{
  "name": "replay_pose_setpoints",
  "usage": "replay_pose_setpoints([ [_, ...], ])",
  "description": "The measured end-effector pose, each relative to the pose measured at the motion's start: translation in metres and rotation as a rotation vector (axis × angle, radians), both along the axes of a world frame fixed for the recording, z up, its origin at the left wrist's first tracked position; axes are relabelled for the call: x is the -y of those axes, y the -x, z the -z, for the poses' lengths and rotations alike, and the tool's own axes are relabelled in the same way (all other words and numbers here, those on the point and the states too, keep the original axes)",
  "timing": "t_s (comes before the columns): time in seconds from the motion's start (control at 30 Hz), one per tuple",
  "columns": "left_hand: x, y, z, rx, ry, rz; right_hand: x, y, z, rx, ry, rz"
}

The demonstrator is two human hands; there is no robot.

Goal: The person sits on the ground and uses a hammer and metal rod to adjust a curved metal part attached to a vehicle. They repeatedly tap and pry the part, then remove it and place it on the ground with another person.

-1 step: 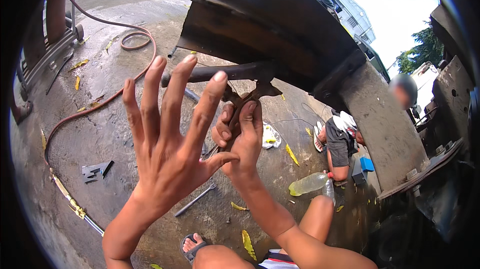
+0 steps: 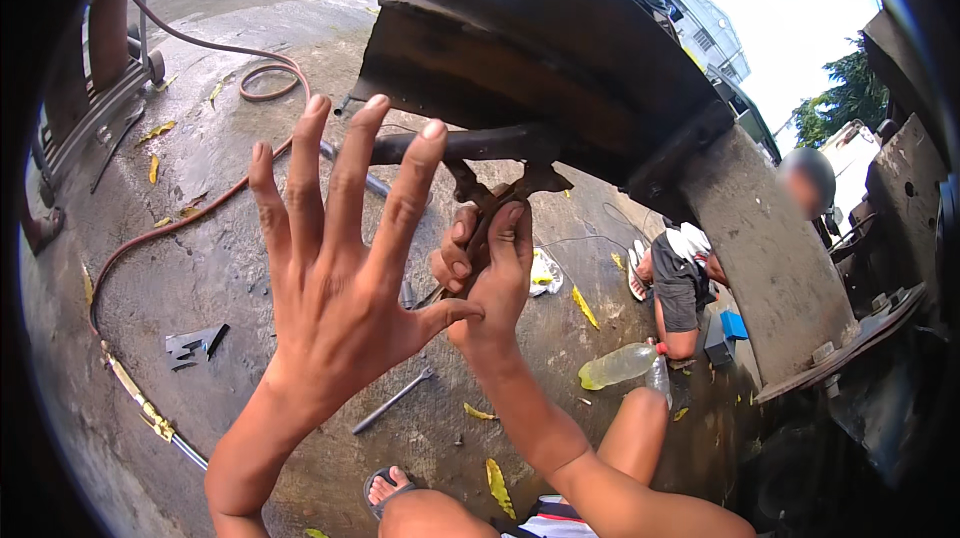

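Observation:
My left hand (image 2: 345,288) is raised with its fingers spread wide and nothing in it. Its thumb tip overlaps the base of my right hand (image 2: 492,273) in the picture; whether they touch I cannot tell. My right hand is closed round a narrow, rusty metal piece (image 2: 493,200), whose upper end meets a forked rusty bracket (image 2: 540,181). Above runs a dark round bar (image 2: 480,145), partly behind my left fingers, under a large dark steel beam (image 2: 520,48). The lower part of the held piece is mostly hidden by my fingers.
On the wet concrete lie a wrench (image 2: 393,401), an angular metal scrap (image 2: 196,345) and a reddish hose (image 2: 190,213). A plastic bottle (image 2: 620,366) lies by my knee. Another person (image 2: 683,278) crouches at the right, near a blue box (image 2: 733,326). A steel plate (image 2: 765,258) slopes down there.
My left hand has shifted slightly upward, and its fingers now cover the left end of the round bar. My right hand keeps its grip on the rusty piece.

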State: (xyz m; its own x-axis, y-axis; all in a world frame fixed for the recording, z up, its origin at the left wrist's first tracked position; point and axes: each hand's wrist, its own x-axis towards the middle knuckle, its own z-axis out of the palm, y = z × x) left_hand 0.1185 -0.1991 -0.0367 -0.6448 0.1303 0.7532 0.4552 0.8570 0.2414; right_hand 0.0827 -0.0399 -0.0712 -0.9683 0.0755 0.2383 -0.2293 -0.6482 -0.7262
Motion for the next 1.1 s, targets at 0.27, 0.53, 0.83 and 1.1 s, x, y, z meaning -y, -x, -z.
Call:
replay_pose_setpoints([
  [0.27, -0.001, 0.05, -0.038, 0.268, -0.204, 0.251, -0.004, 0.021, -0.02, 0.026, -0.133, 0.35],
  [0.53, -0.011, 0.066, -0.067, 0.241, -0.133, 0.508, 0.004, 0.036, -0.047, 0.179, 0.0, 0.629],
  [0.83, -0.017, 0.078, -0.082, 0.332, -0.013, 0.56, -0.004, 0.05, -0.061, 0.283, 0.364, 0.49],
  [1.1, -0.037, 0.092, -0.083, 0.158, -0.09, 0.684, -0.012, 0.045, -0.062, 0.2, 0.061, 0.664],
])
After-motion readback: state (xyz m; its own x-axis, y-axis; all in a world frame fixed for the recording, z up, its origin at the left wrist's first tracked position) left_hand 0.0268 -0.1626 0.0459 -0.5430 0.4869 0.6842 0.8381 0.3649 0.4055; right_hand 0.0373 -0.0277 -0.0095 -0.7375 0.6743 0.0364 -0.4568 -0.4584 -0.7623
